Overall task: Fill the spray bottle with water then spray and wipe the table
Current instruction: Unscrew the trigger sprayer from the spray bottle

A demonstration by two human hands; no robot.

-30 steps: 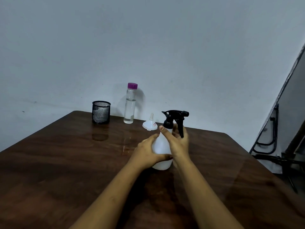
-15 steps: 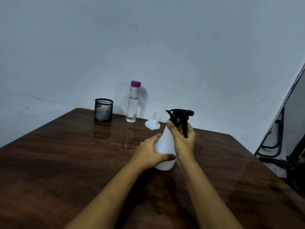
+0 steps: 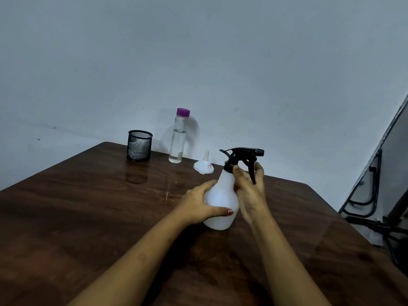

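Both hands around the upright spray bottle (image 3: 220, 202): left hand (image 3: 197, 205) gripping its body, right hand (image 3: 250, 191) its neck (black trigger head on).

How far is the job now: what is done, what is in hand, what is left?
Done: nothing visible. In hand: left hand steadies the spray bottle; right hand grips its neck under the black trigger head. Left: filling from the capped water bottle, perhaps with the funnel, then spraying and wiping.

The room is dim and bluish. Soft glare streaks the polished table (image 3: 88, 217), which mirrors the mesh cup (image 3: 139, 145). The water bottle (image 3: 178, 138) throws a faint shadow onto the wall (image 3: 198, 51). Edges bow from the wide lens; the picture is slightly soft.
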